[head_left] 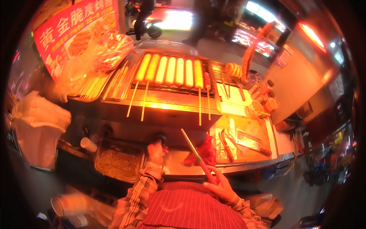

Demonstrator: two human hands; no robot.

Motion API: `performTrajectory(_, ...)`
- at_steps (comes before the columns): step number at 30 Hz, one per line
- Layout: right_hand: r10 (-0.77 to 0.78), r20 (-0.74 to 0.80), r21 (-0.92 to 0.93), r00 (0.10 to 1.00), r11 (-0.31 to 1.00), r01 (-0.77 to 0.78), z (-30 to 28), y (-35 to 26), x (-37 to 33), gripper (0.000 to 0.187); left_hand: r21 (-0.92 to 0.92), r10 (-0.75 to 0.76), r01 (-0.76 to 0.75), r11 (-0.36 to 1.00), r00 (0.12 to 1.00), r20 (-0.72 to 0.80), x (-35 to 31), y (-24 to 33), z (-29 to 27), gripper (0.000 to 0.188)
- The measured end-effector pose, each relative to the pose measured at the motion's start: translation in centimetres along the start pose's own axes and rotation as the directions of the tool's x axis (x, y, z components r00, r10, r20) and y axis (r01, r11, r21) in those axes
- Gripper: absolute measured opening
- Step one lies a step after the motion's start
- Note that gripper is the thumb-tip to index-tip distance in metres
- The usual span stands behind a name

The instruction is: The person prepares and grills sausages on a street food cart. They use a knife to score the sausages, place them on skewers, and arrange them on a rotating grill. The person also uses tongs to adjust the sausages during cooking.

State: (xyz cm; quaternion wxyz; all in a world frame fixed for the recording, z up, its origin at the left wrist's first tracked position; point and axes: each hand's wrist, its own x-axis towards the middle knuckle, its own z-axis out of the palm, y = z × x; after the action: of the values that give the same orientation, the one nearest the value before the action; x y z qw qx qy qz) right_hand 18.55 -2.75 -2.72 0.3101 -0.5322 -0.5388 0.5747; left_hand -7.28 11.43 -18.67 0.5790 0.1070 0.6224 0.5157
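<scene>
At the front of the grill, my left hand [155,151] has its fingers closed round a dark round knob [161,138]. My right hand [221,185], close to my red striped apron [190,208], grips the lower end of a long thin rod with a red handle [206,170]; it looks like a stick lighter, but I cannot be sure. The rod's pale tip points up and away, toward the grill front. Above, a row of several pale sausages [170,71] lies on the grill, some with wooden sticks hanging over its front edge. A red cloth [204,152] lies behind the rod.
A board [249,133] at right holds knives and a cleaver [248,139]. Beyond it stand seasoning jars [268,93]. Trays of wooden skewers [91,86] sit left of the grill. A brown-filled metal tray [119,162] lies beside my left forearm. A lined bin [40,126] stands far left.
</scene>
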Motion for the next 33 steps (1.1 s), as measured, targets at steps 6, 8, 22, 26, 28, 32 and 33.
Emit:
performTrajectory(6,0.09,-0.195,0.327,0.977,0.945,-0.022,-1.6,4.1,-4.1,0.069,-0.09,0.017,-0.012,0.996,0.998,0.053,0.2,0.2,-0.6,0.029)
performTrajectory(8,0.137,-0.218,0.525,0.966,0.851,-0.002,-2.3,3.9,-4.9,0.066,-0.101,0.029,-0.026,0.995,0.999,0.031,-0.3,0.9,-0.2,0.03)
performTrajectory(22,-0.008,-0.252,0.826,0.968,0.519,0.219,-11.4,4.6,-8.1,0.059,-0.12,-0.023,0.026,0.992,0.999,0.026,2.5,-0.4,-3.2,0.037)
performTrajectory(26,0.053,-0.35,0.795,0.935,0.545,0.266,-14.9,6.0,-7.8,0.057,-0.053,0.091,-0.091,0.994,0.996,0.009,1.5,-0.5,-2.8,0.038)
performTrajectory(28,0.072,-0.405,0.793,0.911,0.523,0.311,-16.7,7.4,-7.4,0.055,-0.032,0.118,-0.118,0.993,0.993,0.011,1.3,-0.5,-3.2,0.041)
performTrajectory(32,0.232,-0.655,0.66,0.719,0.638,0.396,-22.6,10.0,-6.8,0.048,-0.008,0.104,-0.106,0.994,0.99,-0.096,1.3,-0.6,-2.1,0.047)
performTrajectory(33,0.235,-0.722,0.597,0.651,0.687,0.414,-24.5,11.5,-6.6,0.047,0.011,0.131,-0.131,0.991,0.983,-0.127,0.7,-0.5,-1.5,0.047)
